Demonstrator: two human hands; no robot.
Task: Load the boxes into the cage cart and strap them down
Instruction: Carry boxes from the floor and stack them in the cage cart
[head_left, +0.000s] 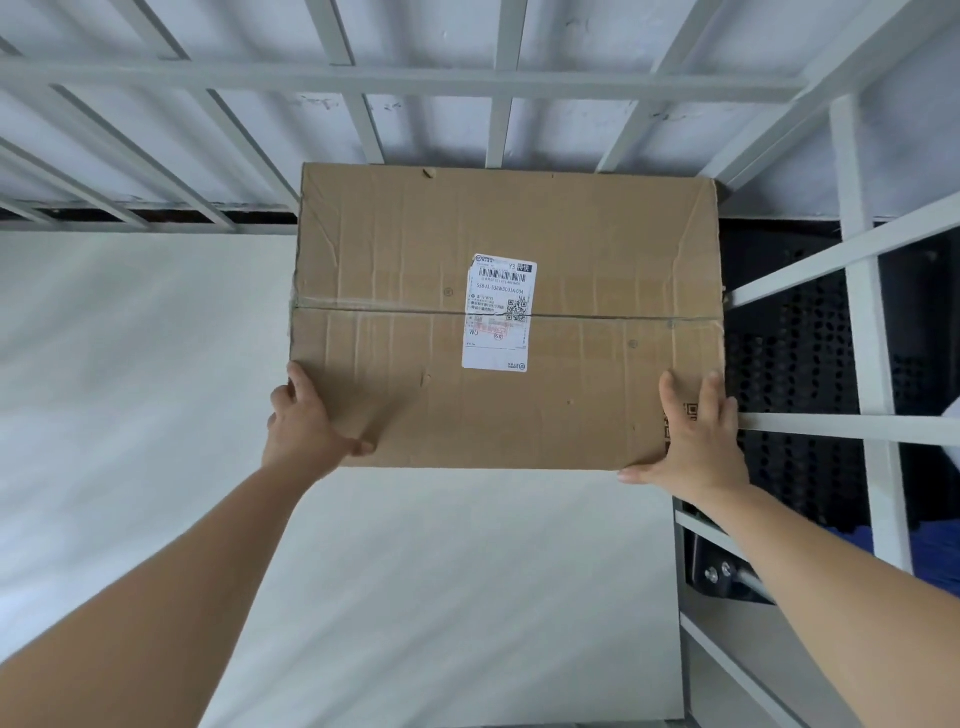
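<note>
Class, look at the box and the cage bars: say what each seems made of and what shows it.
The box looks like brown cardboard, matt: creases, dents and a taped seam. The cage bars are probably metal painted pale grey: straight, square-edged rails joined in a grid.

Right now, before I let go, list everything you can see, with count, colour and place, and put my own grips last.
cardboard box: one, brown, on the cart floor, in the far right corner
shipping label: one, white, middle of the box top
tape: one strip, clear, along the top seam
cage bars: many, pale grey, far side and right side
cart floor: one, white, under the box
perforated panel: one, black, beyond the right bars
blue thing: one, right edge, cannot tell what
left grip: holds the near left corner
right grip: fingers flat on the near right corner
</note>
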